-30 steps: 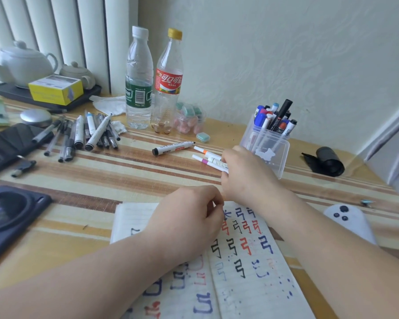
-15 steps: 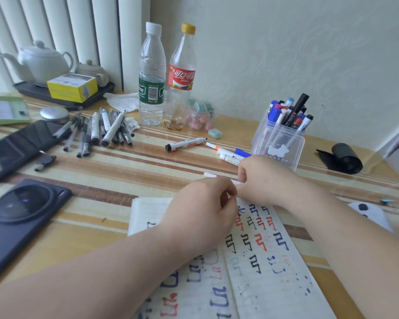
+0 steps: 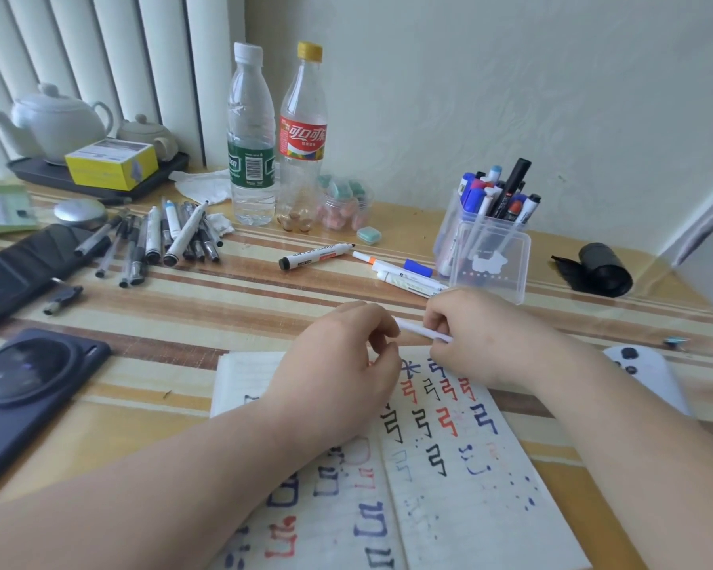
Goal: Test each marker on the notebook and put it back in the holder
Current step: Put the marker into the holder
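A thin white marker [image 3: 418,330] lies level between my hands, just above the top edge of the open notebook [image 3: 449,479], whose pages carry red, blue and black test marks. My right hand [image 3: 474,339] grips the marker's right part. My left hand [image 3: 346,368] has its fingers pinched at the marker's left end; the tip is hidden. The clear plastic holder [image 3: 488,261] stands behind my right hand, with several markers upright in it. Loose markers [image 3: 404,273] lie just left of the holder, and a black-capped marker [image 3: 315,256] lies further left.
A pile of pens [image 3: 161,240] lies at the left. Two bottles [image 3: 274,133] and a small jar [image 3: 342,209] stand at the back, a teapot tray [image 3: 99,174] at the far left. A dark phone [image 3: 29,384], a white controller [image 3: 647,376] and a black roll [image 3: 601,271] flank the notebook.
My right hand has drawn a white marker back from the loose ones by the holder to the notebook's top edge. My left hand has closed on its other end.
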Demonstrator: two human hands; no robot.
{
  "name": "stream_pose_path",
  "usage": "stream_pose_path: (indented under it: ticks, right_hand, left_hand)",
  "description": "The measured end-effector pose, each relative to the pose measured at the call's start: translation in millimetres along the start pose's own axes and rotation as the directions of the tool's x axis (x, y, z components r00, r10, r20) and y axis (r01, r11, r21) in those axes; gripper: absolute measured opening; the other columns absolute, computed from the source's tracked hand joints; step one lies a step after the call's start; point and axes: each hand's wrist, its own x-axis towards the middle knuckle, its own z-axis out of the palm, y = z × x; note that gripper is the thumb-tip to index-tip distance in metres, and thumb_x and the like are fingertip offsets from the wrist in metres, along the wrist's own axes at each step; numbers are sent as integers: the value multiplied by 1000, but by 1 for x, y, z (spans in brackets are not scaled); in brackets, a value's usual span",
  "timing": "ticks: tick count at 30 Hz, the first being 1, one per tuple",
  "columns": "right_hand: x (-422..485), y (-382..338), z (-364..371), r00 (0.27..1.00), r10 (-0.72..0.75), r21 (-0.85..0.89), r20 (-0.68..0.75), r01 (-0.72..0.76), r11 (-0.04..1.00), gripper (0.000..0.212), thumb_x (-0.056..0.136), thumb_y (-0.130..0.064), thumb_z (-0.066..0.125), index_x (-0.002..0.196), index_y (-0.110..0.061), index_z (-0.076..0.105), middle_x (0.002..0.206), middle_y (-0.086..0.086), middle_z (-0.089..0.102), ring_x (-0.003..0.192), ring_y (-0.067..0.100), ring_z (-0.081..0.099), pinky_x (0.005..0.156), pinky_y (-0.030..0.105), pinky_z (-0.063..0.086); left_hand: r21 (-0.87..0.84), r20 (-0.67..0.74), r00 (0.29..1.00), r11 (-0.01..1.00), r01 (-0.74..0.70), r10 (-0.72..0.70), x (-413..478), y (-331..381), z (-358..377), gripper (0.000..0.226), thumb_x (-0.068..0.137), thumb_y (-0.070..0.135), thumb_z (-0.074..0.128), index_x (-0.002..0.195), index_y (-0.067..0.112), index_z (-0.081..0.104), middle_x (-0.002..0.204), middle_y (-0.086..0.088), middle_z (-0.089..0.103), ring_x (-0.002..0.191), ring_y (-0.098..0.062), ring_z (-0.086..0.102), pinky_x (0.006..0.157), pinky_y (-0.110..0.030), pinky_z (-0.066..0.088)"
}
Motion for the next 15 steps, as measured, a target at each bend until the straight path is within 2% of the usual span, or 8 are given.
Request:
stream_pose_path:
  ticks: [2,5,7,9,11,12,14,15]
  right_hand:
    - [-2,2,-4,1000,-3,10,-7,3,1000,6,82,-28,65,81,-31,61,89,-10,62,79,11,61,71,38,57]
    - [-16,6,-12,994,-31,60,-109,38,997,4,81,-33,68,80,-31,65,83,-13,63,77,7,59,69,34,55]
    - [-36,5,-15,984,-32,186,-172,64,981,6,81,-33,71,75,-32,68,72,-13,64,68,5,58,61,27,48]
    - [-57,5,-14,978,-7,401,-207,91,911,10,81,-32,71,71,-30,72,63,-14,65,59,7,58,56,24,49]
    - [-72,10,-8,971,28,636,-238,134,760,11,85,-23,75,74,-24,76,54,-9,61,51,12,56,53,27,52]
    - [-77,13,-5,964,69,758,-255,155,634,10,86,-15,76,78,-19,77,51,-7,56,46,13,51,49,24,47]
    - [-82,16,4,963,151,944,-224,175,280,4,81,-11,76,82,-8,76,54,3,48,48,14,42,49,22,35]
    - [-82,15,8,965,181,979,-192,175,106,11,78,-14,74,83,-5,74,57,5,47,51,16,40,50,25,32]
  left_hand:
    - [-10,-16,1000,1000,-4,4,1,-3,1,15,93,24,59,106,27,65,97,16,58,76,-4,57,70,-25,49]
    - [15,-28,999,999,-31,32,1,-5,0,25,95,30,59,120,29,59,114,19,50,79,-5,59,77,-30,52]
    - [39,-32,997,997,-69,71,1,-5,0,37,95,37,61,131,30,55,125,17,48,82,-3,55,79,-29,52]
    - [62,-11,990,989,-137,138,1,-3,0,37,95,42,62,130,30,59,119,17,53,81,4,51,74,-23,45]
    - [82,20,973,969,-233,232,0,0,1,26,97,44,61,115,28,70,99,17,61,76,7,49,69,-21,39]
    - [93,36,961,956,-277,275,-1,2,2,24,98,45,60,107,28,73,90,16,63,74,3,49,66,-23,39]
    - [106,38,943,937,-334,332,-3,4,3,30,97,49,55,101,27,75,80,14,65,73,-5,52,64,-27,42]
    - [104,22,937,932,-348,348,-4,5,3,32,96,50,54,100,26,75,78,13,65,73,-6,52,64,-27,44]
